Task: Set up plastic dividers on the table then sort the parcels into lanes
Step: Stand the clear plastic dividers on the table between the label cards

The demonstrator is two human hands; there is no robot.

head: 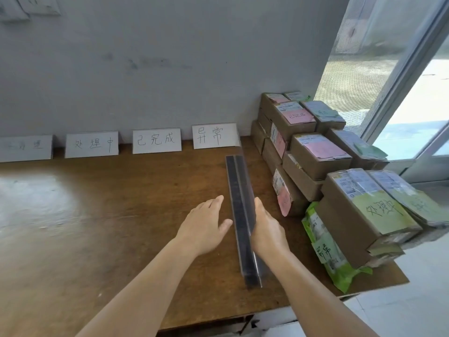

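Observation:
A long dark plastic divider (239, 190) lies lengthwise on the brown wooden table (121, 215), running from near the front edge toward the wall. My right hand (267, 229) grips its right side about halfway along. My left hand (204, 224) hovers open just left of the divider, fingers apart and holding nothing. Cardboard parcels (318, 154) with pink and green labels are stacked at the table's right end. A green plastic mailer (328, 251) leans against the front box.
Four white handwritten cards stand along the wall at the back of the table, among them a far-right card (215, 136) and a neighbouring card (156, 141). A glass door (401, 93) is beyond the parcels at the right. The table's front edge (218, 319) is near my arms.

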